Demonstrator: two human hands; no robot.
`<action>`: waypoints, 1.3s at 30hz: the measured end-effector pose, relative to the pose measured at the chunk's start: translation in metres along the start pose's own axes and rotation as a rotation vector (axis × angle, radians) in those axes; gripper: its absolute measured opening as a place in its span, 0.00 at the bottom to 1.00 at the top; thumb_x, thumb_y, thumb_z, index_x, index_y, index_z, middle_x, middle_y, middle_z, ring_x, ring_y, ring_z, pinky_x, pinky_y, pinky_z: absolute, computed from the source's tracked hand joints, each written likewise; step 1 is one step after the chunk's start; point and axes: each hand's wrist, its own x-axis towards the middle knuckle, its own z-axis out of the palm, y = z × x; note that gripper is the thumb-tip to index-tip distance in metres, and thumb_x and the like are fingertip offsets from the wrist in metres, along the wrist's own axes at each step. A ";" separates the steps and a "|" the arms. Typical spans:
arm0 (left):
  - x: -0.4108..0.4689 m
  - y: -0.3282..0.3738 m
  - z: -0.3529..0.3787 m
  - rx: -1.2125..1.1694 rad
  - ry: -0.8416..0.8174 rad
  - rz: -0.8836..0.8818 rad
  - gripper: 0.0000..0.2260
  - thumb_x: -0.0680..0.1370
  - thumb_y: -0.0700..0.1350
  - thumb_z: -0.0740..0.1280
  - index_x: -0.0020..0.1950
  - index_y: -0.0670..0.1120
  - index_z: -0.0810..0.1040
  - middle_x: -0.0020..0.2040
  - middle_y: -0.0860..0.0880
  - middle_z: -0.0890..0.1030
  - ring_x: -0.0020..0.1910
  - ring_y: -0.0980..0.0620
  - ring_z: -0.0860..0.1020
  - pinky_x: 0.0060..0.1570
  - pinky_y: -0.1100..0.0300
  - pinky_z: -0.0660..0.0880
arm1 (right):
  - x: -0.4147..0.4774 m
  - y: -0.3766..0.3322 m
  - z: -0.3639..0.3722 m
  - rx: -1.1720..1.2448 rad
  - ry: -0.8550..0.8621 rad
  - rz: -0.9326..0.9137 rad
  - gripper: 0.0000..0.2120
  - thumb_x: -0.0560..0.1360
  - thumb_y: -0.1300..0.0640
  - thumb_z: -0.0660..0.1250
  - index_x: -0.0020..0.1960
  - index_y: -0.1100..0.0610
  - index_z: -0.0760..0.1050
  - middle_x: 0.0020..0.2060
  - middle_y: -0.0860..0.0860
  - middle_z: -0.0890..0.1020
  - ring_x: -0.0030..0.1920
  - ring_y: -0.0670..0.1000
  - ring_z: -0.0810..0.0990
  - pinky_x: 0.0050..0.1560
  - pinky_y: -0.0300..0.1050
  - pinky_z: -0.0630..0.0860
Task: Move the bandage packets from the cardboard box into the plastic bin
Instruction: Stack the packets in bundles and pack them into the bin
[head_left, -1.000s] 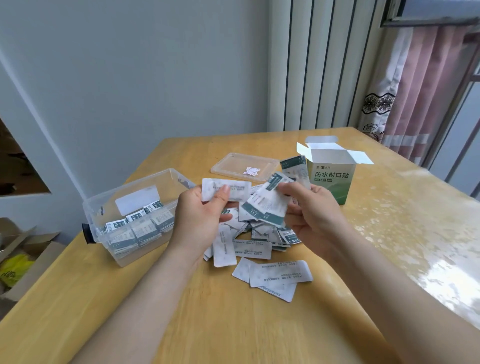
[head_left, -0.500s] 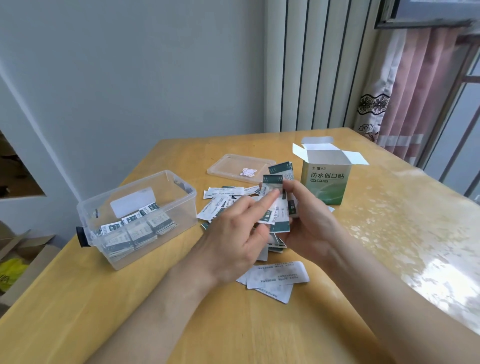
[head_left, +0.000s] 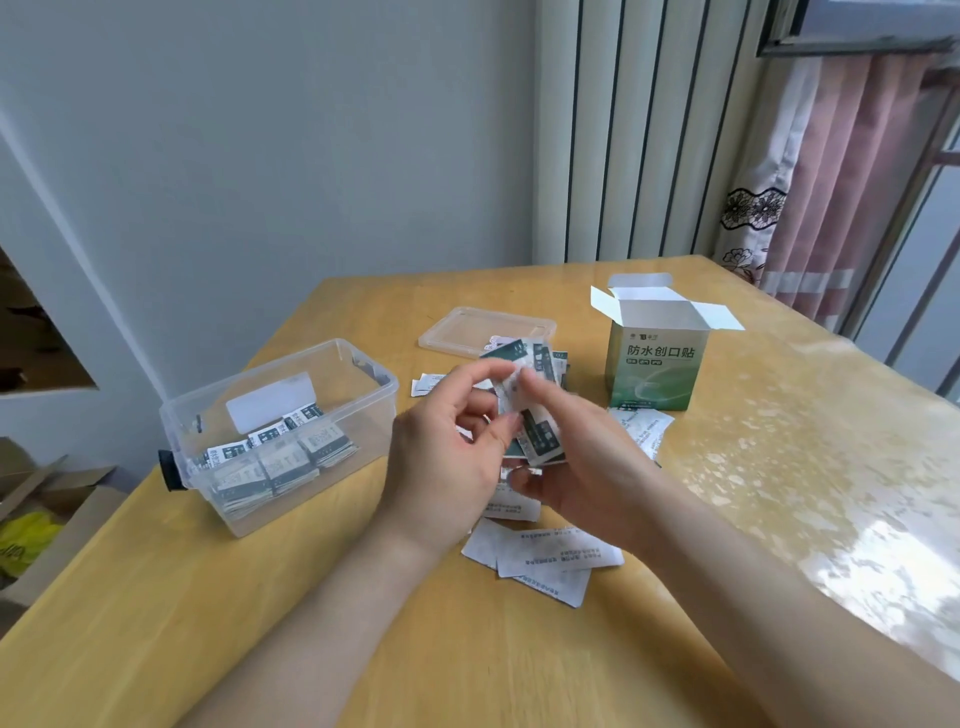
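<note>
The small white-and-dark-green paper bandage packets (head_left: 540, 439) in play are a fanned bunch held up over the middle of the surface, between the open box and the bin. The right hand (head_left: 582, 467) cradles the bunch from below and behind, fingers curled round it so the slippery sleeves stay together. The left hand (head_left: 441, 457) pinches the top of one packet between thumb and forefinger. I judge it is squaring the bunch or peeling one off, so they go in as a neat block rather than a scatter.

More loose packets (head_left: 545, 558) lie printed side down on the yellow wooden surface (head_left: 260, 623), just under and in front of the hands, with a few more beyond and to the right. They appear to have been tipped out for sorting.

To the left, well apart from the hands, stands the clear rectangular plastic bin (head_left: 371, 421). Stacked packets (head_left: 280, 460) lie in rows along its near side, leaving the far side free. The task looks partly done.

To the right stands the green-and-white cardboard box (head_left: 657, 374), upright, flaps open. I cannot tell whether anything is left inside. The bin's clear flat lid (head_left: 483, 330) lies behind the pile, out of the way.
</note>
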 end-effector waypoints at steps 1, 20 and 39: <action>-0.002 0.000 0.000 0.090 -0.003 0.061 0.15 0.75 0.39 0.71 0.59 0.53 0.78 0.35 0.56 0.79 0.33 0.56 0.76 0.37 0.59 0.76 | 0.000 0.001 0.000 -0.031 -0.037 -0.003 0.17 0.79 0.45 0.61 0.49 0.58 0.78 0.40 0.54 0.80 0.39 0.51 0.77 0.43 0.46 0.75; 0.013 -0.007 -0.010 0.064 -0.062 -0.232 0.09 0.72 0.52 0.57 0.40 0.51 0.74 0.24 0.56 0.72 0.31 0.47 0.70 0.34 0.52 0.69 | -0.009 0.002 0.010 -0.783 -0.037 -0.199 0.13 0.77 0.50 0.65 0.57 0.54 0.67 0.31 0.46 0.76 0.28 0.44 0.70 0.30 0.38 0.68; 0.008 0.002 -0.016 0.095 0.048 0.144 0.12 0.77 0.53 0.65 0.40 0.48 0.82 0.30 0.51 0.79 0.30 0.53 0.75 0.30 0.61 0.71 | -0.013 -0.007 0.009 -0.161 -0.225 0.136 0.14 0.81 0.47 0.56 0.50 0.56 0.73 0.30 0.59 0.74 0.19 0.48 0.58 0.30 0.44 0.49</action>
